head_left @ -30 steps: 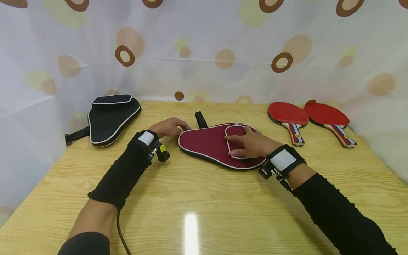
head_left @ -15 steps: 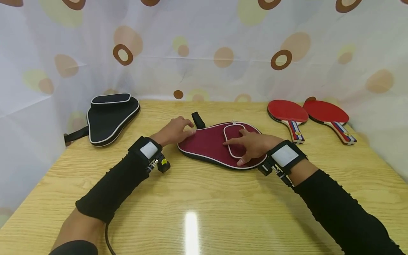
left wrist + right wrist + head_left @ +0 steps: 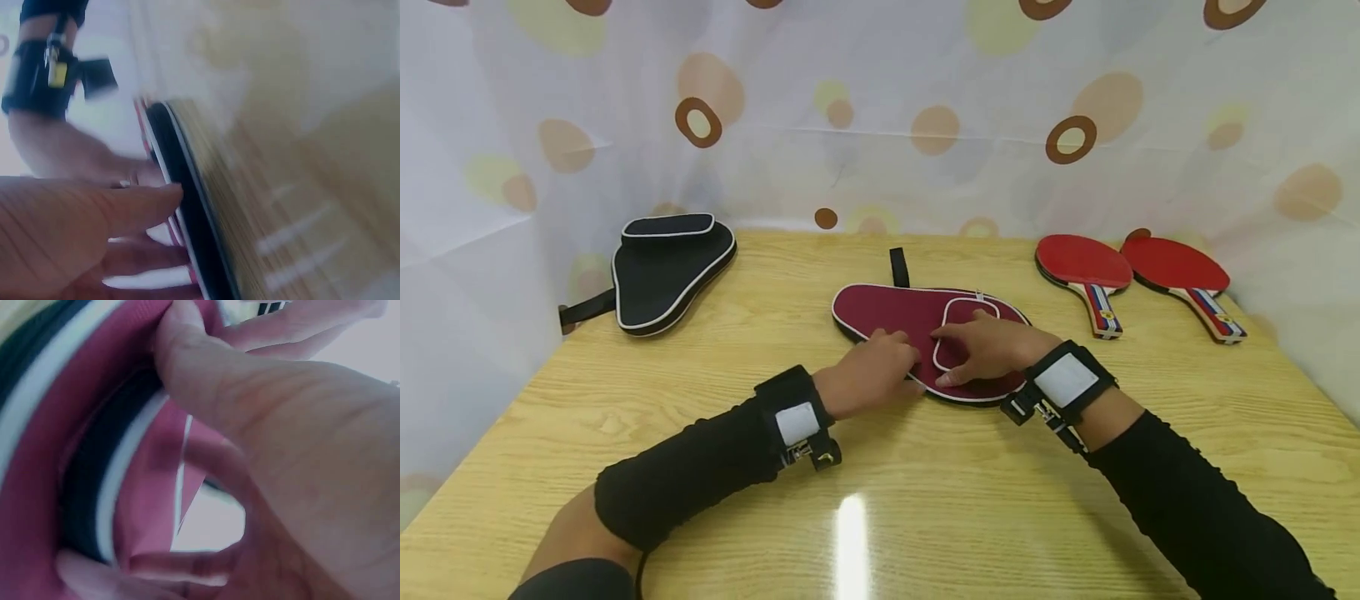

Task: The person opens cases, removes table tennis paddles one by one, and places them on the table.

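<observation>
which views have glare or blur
Head view: fairly sharp, but a white glare streak runs down the near part of the table; left wrist view: hazy and blurred, pale streaks on the table; right wrist view: soft, the maroon case close up, and background past the right hand washed out to white.

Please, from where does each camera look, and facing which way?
Head: on the head, facing forward and down at the maroon paddle case; left hand, right hand and both arms show.
Left wrist: on that wrist, facing the case's black side; both hands show.
Right wrist: on that wrist, facing the case's pocket; right hand shows.
Head and left wrist share case and right hand.
</observation>
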Demonstrator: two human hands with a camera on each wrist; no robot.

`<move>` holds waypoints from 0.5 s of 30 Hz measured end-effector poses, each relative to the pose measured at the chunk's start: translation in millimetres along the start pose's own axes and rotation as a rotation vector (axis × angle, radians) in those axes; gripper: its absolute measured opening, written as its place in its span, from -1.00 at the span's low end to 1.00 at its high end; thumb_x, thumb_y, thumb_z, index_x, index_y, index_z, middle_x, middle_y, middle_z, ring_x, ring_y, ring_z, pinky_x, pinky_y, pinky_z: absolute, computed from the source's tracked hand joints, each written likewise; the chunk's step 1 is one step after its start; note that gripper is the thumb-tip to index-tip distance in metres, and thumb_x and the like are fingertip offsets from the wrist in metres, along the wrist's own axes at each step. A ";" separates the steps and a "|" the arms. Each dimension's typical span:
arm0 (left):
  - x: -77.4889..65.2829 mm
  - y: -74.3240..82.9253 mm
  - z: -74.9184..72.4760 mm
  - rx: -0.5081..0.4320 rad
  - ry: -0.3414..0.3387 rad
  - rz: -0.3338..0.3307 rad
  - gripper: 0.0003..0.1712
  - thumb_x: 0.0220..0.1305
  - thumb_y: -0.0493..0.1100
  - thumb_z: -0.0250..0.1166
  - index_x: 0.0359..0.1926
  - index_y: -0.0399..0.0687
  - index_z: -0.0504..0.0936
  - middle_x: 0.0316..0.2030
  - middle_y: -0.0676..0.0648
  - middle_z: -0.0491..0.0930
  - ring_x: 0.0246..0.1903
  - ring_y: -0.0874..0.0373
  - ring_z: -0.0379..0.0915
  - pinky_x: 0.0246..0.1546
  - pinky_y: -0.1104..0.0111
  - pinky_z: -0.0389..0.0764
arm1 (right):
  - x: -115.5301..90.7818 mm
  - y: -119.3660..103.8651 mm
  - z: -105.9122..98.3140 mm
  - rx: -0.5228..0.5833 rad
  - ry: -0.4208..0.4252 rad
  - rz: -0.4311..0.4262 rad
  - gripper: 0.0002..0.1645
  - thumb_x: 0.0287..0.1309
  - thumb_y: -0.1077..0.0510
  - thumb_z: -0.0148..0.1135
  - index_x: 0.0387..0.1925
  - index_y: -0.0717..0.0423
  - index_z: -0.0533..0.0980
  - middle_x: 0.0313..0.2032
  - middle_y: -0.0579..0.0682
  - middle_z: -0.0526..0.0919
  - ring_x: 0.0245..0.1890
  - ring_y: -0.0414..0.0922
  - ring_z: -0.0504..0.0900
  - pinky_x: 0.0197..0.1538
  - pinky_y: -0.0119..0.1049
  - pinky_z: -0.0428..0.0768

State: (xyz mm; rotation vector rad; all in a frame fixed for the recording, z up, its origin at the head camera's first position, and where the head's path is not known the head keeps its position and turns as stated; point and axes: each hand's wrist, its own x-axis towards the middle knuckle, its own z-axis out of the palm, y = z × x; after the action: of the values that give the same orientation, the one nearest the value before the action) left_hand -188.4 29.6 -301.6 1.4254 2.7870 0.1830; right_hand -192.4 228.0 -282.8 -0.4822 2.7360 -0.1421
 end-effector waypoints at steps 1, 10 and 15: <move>-0.9 3.2 0.3 0.001 -0.004 -0.006 -0.67 0.20 0.01 0.33 -0.31 -0.21 0.67 -0.39 -0.09 0.56 -0.29 0.05 0.44 -0.14 0.19 0.43 | 1.0 -3.2 0.0 -0.003 -0.003 0.013 -0.09 0.05 -0.30 0.28 0.37 -0.04 0.27 0.21 0.21 0.39 0.19 0.12 0.32 0.12 0.13 0.41; 4.3 9.7 4.9 -0.064 0.010 -0.123 -0.45 0.31 0.16 0.16 -0.71 -0.07 0.44 -0.76 0.03 0.32 -0.60 0.13 0.40 -0.59 0.37 0.40 | 1.2 -2.1 -9.0 -0.001 -0.055 -0.024 0.00 0.07 -0.24 0.29 0.42 0.09 0.15 0.28 0.21 0.33 0.28 0.15 0.24 0.20 0.12 0.34; 9.3 7.7 9.1 -0.041 0.005 -0.143 -0.44 0.26 0.19 0.20 -0.72 -0.05 0.40 -0.77 0.08 0.23 -0.67 0.21 0.32 -0.69 0.42 0.31 | -3.7 16.0 -14.7 0.052 -0.088 -0.027 -0.01 -0.01 0.03 0.44 0.42 0.00 0.16 0.26 0.30 0.21 0.17 0.16 0.31 0.07 -0.03 0.47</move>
State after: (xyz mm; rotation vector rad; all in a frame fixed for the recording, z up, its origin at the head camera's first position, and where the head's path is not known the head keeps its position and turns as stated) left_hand -187.2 42.6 -309.4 1.2133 2.8569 0.2405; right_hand -199.5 244.8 -270.4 -0.4987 2.6336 -0.1939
